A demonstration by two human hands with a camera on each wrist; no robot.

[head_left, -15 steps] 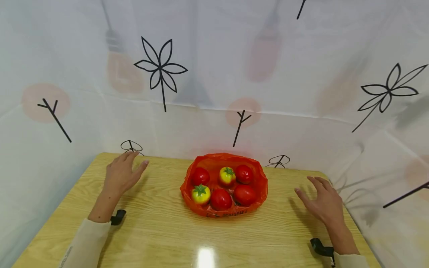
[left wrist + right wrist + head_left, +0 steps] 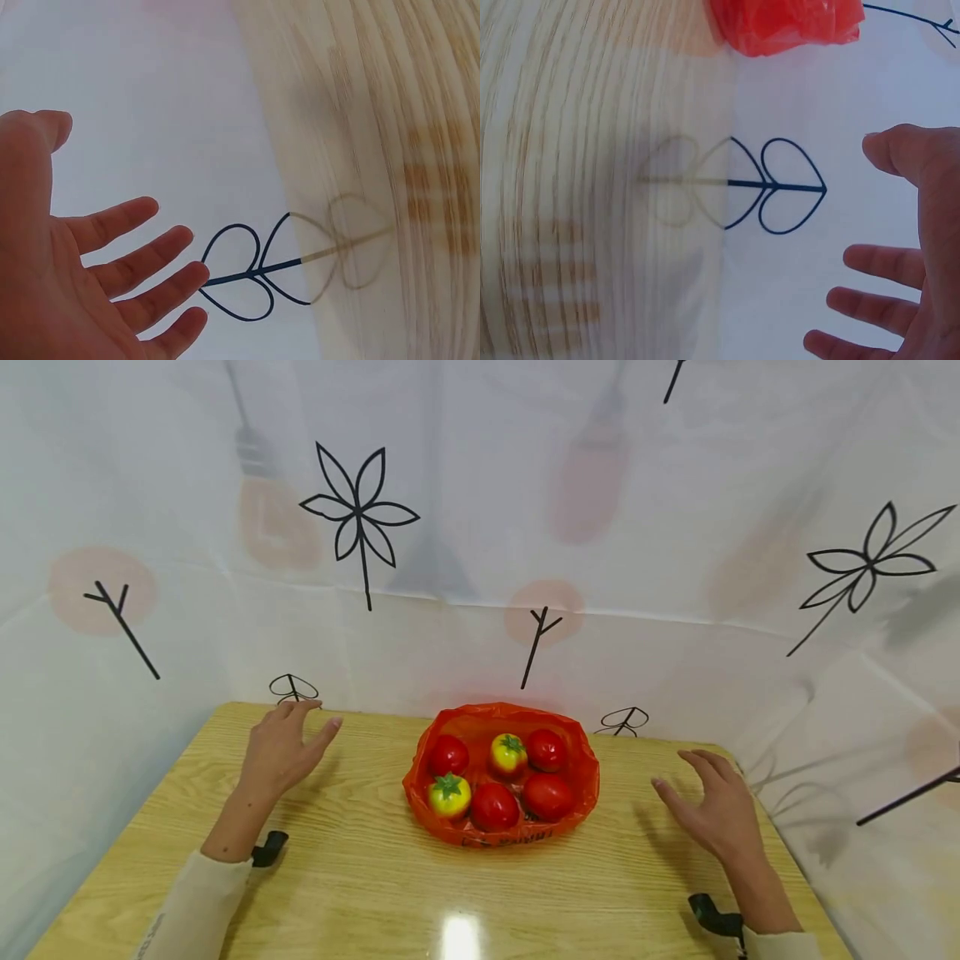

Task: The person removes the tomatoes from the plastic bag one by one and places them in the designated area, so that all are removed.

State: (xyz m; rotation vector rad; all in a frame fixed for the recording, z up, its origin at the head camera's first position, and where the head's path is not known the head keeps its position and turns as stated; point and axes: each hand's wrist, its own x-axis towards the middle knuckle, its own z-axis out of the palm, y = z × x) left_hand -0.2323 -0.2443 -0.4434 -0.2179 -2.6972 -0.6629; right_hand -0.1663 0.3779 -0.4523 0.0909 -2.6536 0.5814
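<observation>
A red plastic bag [image 2: 585, 777] with its rim spread wide sits at the middle of the table, toward the back. Inside lie several red tomatoes [image 2: 495, 807] and two yellow-and-red ones with green leafy tops, one yellow tomato [image 2: 450, 795] at the front left. To the bag's left hovers my left hand [image 2: 281, 752], fingers spread and holding nothing. My right hand [image 2: 723, 814] is held over the table to the bag's right, also empty, its thumb toward the bag. The right wrist view catches one edge of the red bag [image 2: 791, 22] beyond my right hand [image 2: 937, 255].
The wooden table [image 2: 360, 877] has a bright light reflection near its front. A white cloth [image 2: 465, 527] printed with black plant drawings hangs behind and on both sides. A black wrist-worn device shows at each sleeve.
My left hand has shifted slightly to the right, toward the bag. The right hand has moved a little to the left. Bag and tomatoes stay where they were.
</observation>
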